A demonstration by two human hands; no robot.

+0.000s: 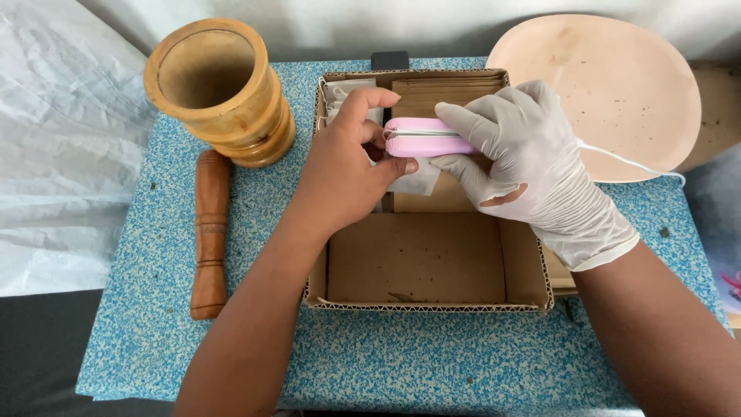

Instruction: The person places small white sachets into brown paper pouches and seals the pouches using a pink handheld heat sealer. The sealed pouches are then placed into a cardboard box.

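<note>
A small pink device (421,137) with a white seam is held over an open cardboard box (432,297). My bare left hand (343,166) pinches its left end between thumb and fingers, along with a small white packet (417,181) under it. My right hand (529,158), in a white glove torn at the thumb side, grips the device's right end. A thin white cord (629,161) runs from the device toward the right. Brown paper packets (444,89) stand in the box's far end.
A wooden mortar (220,89) stands at the back left with a wooden pestle (210,232) lying beside it. A pale round wooden tray (617,85) sits at the back right. All rest on a blue speckled tabletop (386,355). White plastic sheeting (54,147) lies left.
</note>
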